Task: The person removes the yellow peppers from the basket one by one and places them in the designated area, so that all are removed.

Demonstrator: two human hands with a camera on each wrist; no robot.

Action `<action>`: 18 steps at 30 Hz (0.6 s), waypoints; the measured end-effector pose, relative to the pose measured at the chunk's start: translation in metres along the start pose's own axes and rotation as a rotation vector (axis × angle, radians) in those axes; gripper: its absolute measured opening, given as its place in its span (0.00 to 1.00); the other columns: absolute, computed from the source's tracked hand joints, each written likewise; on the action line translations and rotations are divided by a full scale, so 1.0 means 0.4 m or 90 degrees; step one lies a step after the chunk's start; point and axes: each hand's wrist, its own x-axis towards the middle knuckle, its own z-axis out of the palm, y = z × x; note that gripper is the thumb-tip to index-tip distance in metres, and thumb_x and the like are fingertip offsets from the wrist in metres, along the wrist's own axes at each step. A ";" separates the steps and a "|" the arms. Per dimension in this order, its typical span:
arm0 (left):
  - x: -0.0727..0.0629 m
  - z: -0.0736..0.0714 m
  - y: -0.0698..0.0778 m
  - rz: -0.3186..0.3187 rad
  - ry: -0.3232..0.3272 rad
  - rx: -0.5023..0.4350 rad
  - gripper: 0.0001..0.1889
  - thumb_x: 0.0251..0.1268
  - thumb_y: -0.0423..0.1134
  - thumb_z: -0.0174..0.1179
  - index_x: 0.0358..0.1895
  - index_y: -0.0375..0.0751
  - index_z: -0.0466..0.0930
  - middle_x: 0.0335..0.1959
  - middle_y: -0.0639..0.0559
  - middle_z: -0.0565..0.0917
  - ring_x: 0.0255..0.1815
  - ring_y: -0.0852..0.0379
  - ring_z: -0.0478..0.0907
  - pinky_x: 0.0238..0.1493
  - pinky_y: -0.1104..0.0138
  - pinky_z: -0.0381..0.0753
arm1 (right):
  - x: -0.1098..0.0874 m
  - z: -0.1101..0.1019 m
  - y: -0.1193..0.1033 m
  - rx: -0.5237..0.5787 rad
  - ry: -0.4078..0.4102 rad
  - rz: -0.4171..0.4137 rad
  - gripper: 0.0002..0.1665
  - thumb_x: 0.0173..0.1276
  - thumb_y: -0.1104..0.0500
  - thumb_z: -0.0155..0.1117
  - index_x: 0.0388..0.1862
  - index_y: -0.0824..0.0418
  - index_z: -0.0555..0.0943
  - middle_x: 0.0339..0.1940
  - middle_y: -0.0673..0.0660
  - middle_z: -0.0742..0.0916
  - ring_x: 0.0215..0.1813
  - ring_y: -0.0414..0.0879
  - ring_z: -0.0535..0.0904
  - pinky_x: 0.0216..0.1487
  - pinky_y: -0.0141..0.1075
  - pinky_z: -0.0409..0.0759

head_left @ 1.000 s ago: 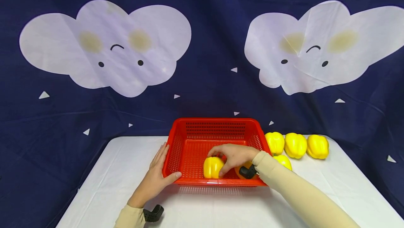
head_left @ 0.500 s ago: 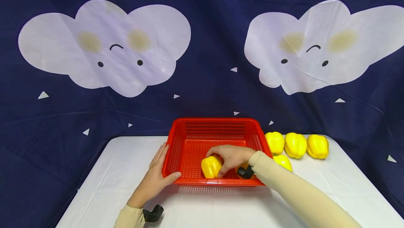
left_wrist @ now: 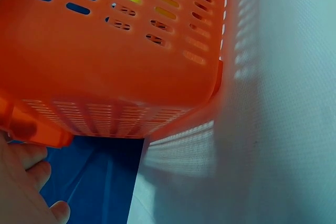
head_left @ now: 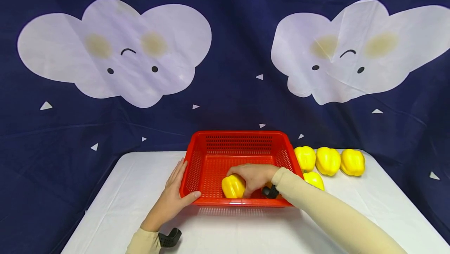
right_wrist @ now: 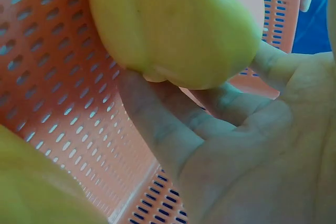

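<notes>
A red perforated plastic basket [head_left: 242,202] stands on the white table. Inside it, near the front wall, my right hand [head_left: 254,176] grips a yellow bell pepper [head_left: 233,187]. From the right wrist view, the fingers and thumb of the right hand [right_wrist: 236,145] curl around the pepper [right_wrist: 168,30]. A second yellow bell pepper [right_wrist: 42,182] lies in the basket at the lower left there; the right wrist mostly hides it in the head view. My left hand [head_left: 171,197] rests along the basket's left side, fingers extended, thumb at the front left corner of the rim.
Right of the basket, several yellow bell peppers [head_left: 328,161] sit on the table; a nearer one [head_left: 314,180] is partly hidden by the basket and sleeve. Behind the table hangs a dark blue cloth [head_left: 242,101] with clouds. The white tabletop [head_left: 225,232] extends in front.
My right hand has moved slightly left and down with the bell pepper, which has tilted a little to the left. The left hand stays on the basket's side.
</notes>
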 end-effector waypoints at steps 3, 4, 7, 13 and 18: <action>-0.002 -0.001 0.000 -0.003 0.000 -0.001 0.53 0.60 0.52 0.70 0.81 0.39 0.47 0.83 0.45 0.44 0.81 0.39 0.42 0.71 0.31 0.49 | 0.004 0.003 -0.001 -0.010 -0.004 -0.002 0.36 0.49 0.58 0.82 0.56 0.46 0.75 0.42 0.41 0.79 0.44 0.39 0.75 0.47 0.34 0.77; -0.002 -0.001 0.000 -0.003 0.000 0.000 0.53 0.60 0.52 0.70 0.81 0.39 0.47 0.83 0.45 0.44 0.81 0.39 0.42 0.70 0.31 0.49 | 0.005 0.003 -0.002 -0.012 -0.005 -0.002 0.36 0.49 0.58 0.82 0.56 0.46 0.75 0.41 0.41 0.79 0.44 0.39 0.75 0.47 0.33 0.77; -0.003 -0.002 0.000 -0.002 0.001 0.000 0.53 0.60 0.52 0.70 0.81 0.39 0.47 0.83 0.45 0.44 0.81 0.39 0.42 0.70 0.31 0.48 | 0.007 0.004 -0.004 -0.018 -0.007 -0.007 0.34 0.49 0.58 0.82 0.54 0.46 0.75 0.40 0.41 0.79 0.43 0.38 0.75 0.46 0.33 0.77; -0.003 -0.002 0.001 0.003 0.003 -0.002 0.53 0.60 0.51 0.70 0.81 0.38 0.47 0.83 0.44 0.45 0.81 0.39 0.43 0.70 0.31 0.49 | 0.006 0.003 -0.005 -0.030 0.014 -0.013 0.35 0.47 0.58 0.82 0.55 0.48 0.76 0.40 0.41 0.79 0.43 0.39 0.75 0.46 0.33 0.77; -0.003 -0.002 0.001 -0.003 0.002 0.000 0.53 0.60 0.52 0.70 0.81 0.39 0.47 0.83 0.44 0.45 0.81 0.38 0.43 0.70 0.31 0.49 | 0.005 -0.005 -0.004 -0.032 0.049 -0.031 0.37 0.47 0.56 0.82 0.56 0.50 0.75 0.41 0.41 0.80 0.43 0.39 0.76 0.47 0.33 0.78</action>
